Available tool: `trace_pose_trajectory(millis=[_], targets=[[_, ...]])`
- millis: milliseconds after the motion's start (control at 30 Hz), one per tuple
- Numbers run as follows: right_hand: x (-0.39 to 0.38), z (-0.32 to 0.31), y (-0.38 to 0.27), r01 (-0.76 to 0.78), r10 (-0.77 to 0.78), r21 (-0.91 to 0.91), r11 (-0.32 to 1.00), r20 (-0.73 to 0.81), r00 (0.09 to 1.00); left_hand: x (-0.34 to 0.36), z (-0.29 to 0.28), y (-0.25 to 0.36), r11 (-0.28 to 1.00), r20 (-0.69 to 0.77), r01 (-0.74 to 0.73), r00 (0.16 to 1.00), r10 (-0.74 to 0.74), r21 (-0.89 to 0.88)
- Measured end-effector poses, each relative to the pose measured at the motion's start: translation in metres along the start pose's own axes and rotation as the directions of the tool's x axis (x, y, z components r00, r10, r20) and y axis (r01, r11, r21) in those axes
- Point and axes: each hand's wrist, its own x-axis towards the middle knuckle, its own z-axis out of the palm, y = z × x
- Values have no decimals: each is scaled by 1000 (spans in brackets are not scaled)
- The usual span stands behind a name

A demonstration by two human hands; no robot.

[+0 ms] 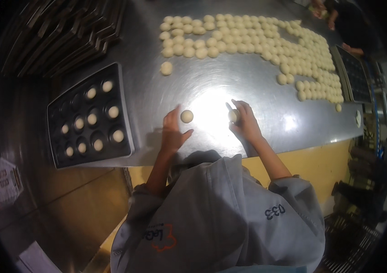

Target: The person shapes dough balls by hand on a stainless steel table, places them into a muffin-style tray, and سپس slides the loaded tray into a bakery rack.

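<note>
My left hand [172, 130] is at the steel table's near side, thumb and fingers spread. Just to its right lies a round, pale dough ball [187, 116], with a small gap between them. Further right, my right hand [248, 123] curves its thumb and fingers round a second dough ball [233, 115] on the table top. To the left, a dark baking tray [127, 113] with round hollows tilts slightly in the view. Several of its hollows hold a dough ball; others hold none.
Many dough balls [248, 41] stand in close rows across the table's far side, with a single one [166, 68] apart at their left. Metal trays [66, 36] are stacked far left. Another dark tray [355, 75] sits at the right edge. A co-worker's hands [332, 18] show at upper right.
</note>
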Motion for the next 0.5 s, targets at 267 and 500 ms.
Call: trace_pose_trajectory(millis=[267, 500], targets=[[53, -12, 42, -368, 298, 124, 921, 381, 875, 70, -2, 2, 981, 494, 22, 862, -116, 191], [65, 16, -78, -282, 73, 401, 872, 462, 884, -28, -128, -50, 926, 639, 265, 769, -34, -269]])
